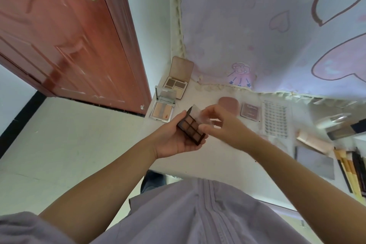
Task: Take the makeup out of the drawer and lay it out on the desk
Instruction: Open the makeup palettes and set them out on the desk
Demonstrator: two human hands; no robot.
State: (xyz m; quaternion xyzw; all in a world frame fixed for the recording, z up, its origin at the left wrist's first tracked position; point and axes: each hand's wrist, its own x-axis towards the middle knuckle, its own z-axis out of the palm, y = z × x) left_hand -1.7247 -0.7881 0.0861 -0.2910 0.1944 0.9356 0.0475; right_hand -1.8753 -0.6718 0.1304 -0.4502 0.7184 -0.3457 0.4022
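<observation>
My left hand (174,138) cradles a small dark eyeshadow palette (191,128) with several brown pans, held above the white desk (213,156). My right hand (223,125) pinches the palette's clear lid (200,114), which is lifted open. On the desk lie two open palettes, a beige one (176,83) leaning on the wall and a silver one (163,108) in front of it. To the right sit a pink puff (229,103), a small brown compact (250,112) and a white lash tray (275,119).
A red-brown door (65,31) stands at the left beyond the desk's edge. A pastel patterned cloth (267,31) covers the wall behind the desk. At the far right an open drawer holds brushes and dark boxes (350,166).
</observation>
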